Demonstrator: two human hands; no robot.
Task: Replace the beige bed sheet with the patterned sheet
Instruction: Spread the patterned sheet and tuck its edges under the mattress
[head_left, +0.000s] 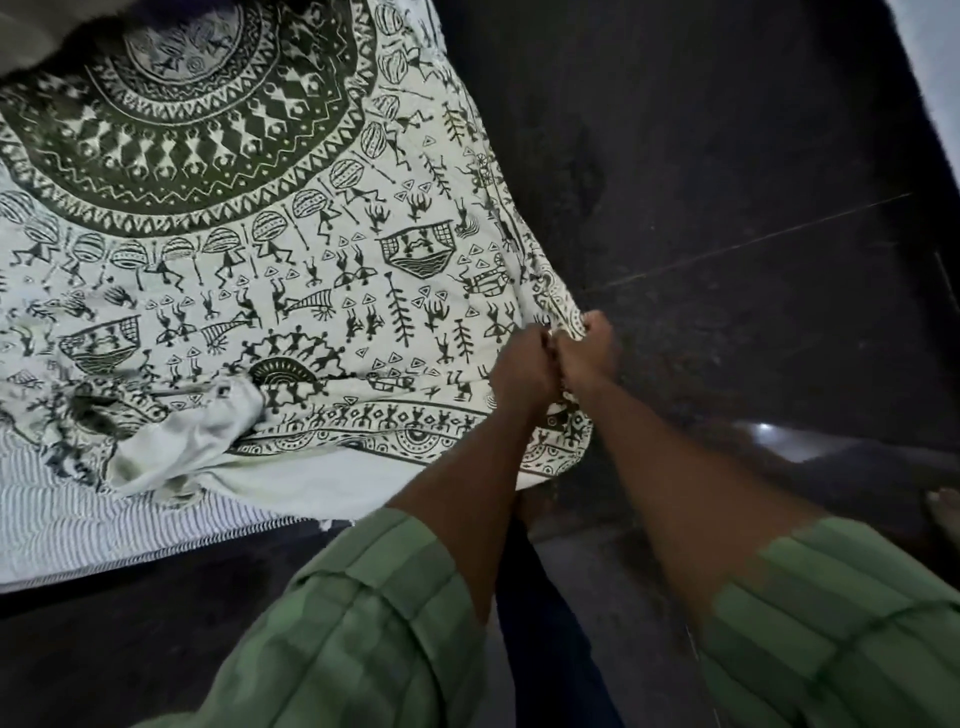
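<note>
The patterned sheet, cream with dark green tribal figures and a round mandala, lies spread over the bed at the left. My left hand and my right hand are side by side at the sheet's near right corner, both closed on its edge, which is bunched between them. Part of the near edge is folded back, showing the plain cream underside. Under it a white-and-grey striped mattress cover shows at the lower left. No beige sheet is visible.
Dark speckled stone floor fills the right side and runs along the bed's near edge. A bare foot shows at the right edge. My green striped sleeves fill the bottom of the view.
</note>
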